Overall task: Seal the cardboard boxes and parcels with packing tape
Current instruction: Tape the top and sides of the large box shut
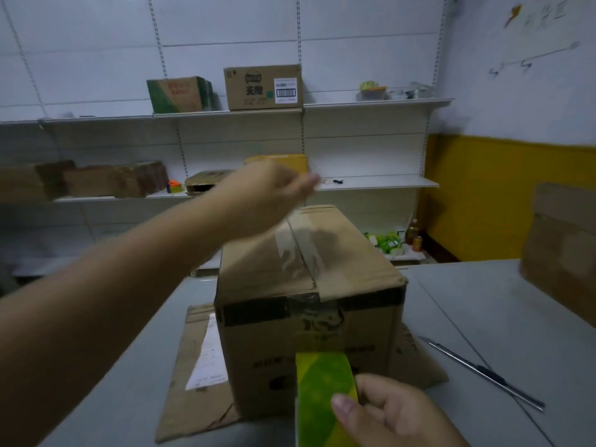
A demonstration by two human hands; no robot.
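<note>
A closed cardboard box (264, 279) is shown standing on a flattened cardboard sheet (190, 404), which lies on a grey table (483, 298). The left hand (274, 191) is extended above the far end of the box, its fingertips pinched on the end of a strip of clear packing tape (301, 250). The strip is seen running along the top centre seam towards the near edge; whether it is pressed down cannot be told. A yellow-green tape roll (319, 388) is gripped by the right hand (393, 414) in front of the box's near face, the thumb laid on the roll's outer face. A slim metal cutter (483, 372) is placed on the table to the right, apart from the box. Wall shelves (371, 182) with further cartons are visible behind.
</note>
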